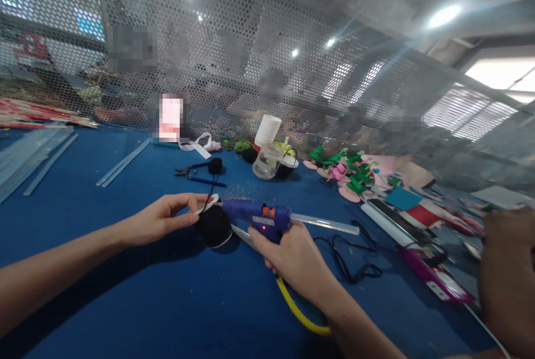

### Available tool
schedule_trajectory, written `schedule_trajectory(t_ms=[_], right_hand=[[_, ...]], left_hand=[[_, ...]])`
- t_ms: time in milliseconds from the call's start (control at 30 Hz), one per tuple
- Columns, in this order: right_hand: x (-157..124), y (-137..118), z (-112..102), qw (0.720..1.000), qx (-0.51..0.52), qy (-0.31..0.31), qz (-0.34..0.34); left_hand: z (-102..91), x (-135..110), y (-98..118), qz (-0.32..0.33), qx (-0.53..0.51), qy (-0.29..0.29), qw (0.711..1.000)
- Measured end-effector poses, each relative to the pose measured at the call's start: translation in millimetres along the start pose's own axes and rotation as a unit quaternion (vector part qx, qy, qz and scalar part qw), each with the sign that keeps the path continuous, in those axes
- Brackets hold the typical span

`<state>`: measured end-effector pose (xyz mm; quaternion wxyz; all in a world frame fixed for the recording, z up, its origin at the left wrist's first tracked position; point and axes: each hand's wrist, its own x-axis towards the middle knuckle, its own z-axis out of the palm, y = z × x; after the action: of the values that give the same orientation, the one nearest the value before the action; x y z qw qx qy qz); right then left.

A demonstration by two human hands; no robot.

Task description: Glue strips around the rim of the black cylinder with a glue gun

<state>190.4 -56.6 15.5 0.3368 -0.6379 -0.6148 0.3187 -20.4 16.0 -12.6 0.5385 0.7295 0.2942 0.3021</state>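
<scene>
My left hand (173, 214) pinches the white edge of a small cup wrapped in black yarn (214, 226), tilted just above the blue table. A black strand runs from it to a small ball of black yarn (215, 166). In my right hand (295, 258) is a blue hot glue gun (254, 215), its nozzle at the cup's white edge. A clear glue stick (326, 223) sticks out of its back, and a small light glows on its side. Scissors with a yellow handle (298, 314) are also under my right hand; whether the fingers hold them is hidden.
Pliers (188, 170), a clear plastic cup (268, 161) and stacked white paper cups (268, 129) stand or lie behind. Glue sticks (39, 150) are at left. Green and pink craft pieces (345, 172), a purple power strip (434, 275) and another person's arm (507, 281) are at right.
</scene>
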Motion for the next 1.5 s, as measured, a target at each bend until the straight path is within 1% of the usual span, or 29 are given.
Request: schedule_trajectory(t_ms=[100,233,500,667,1167,1400,1500], right_hand=[[4.3,4.0,-2.6,0.999,0.008,-0.008,0.031],[9.1,10.1,-2.6,0.999,0.001,-0.006,0.04],[7.7,7.6,-4.2,0.999,0.012,-0.016,0.036],[8.4,7.0,-3.9,0.999,0.014,-0.001,0.045],[4.3,4.3,-6.1,0.999,0.011,-0.018,0.047],[1.6,6.6,-7.1,0.999,0.008,-0.033,0.025],[2.5,7.5,-6.7,0.999,0.006,-0.028,0.023]], left_hand=[[-0.4,0.1,0.8,-0.001,-0.003,-0.003,1.0],[-1.9,0.3,-0.3,0.001,-0.001,-0.004,1.0],[-2.8,0.0,-0.1,0.018,-0.003,-0.029,0.999],[-2.7,0.0,0.4,0.025,-0.006,-0.034,0.999],[-1.6,-0.3,0.3,0.023,0.004,-0.029,0.999],[-1.8,0.2,1.2,0.016,0.011,-0.02,1.0],[-2.1,-0.1,-0.2,0.016,0.006,-0.018,1.0]])
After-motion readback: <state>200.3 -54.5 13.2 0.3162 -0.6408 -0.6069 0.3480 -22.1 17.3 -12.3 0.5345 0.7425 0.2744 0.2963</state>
